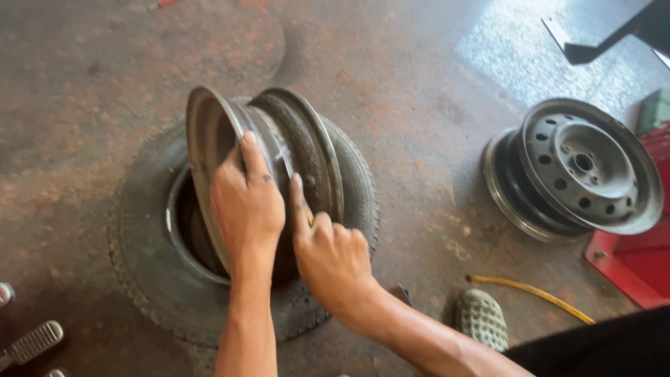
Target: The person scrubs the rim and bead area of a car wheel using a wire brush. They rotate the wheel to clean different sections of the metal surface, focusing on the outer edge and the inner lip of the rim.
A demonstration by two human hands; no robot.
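Note:
A bare steel wheel rim (310, 150) stands on edge, tilted, inside the opening of a black tyre (150, 279) that lies flat on the floor. My left hand (246, 206) grips the rim's barrel from above, fingers curled over its near flange. My right hand (331, 258) is beside it, fingers closed, with the forefinger stretched up along the rim's barrel; a thin object may be in the fist, but I cannot make it out.
A second steel rim (583, 167) lies on the stained concrete floor at the right. Red equipment (638, 262) stands at the right edge with a yellow hose (537, 293) beside it. My shoe (481, 318) is below. Foot pedals (31, 342) show at the lower left.

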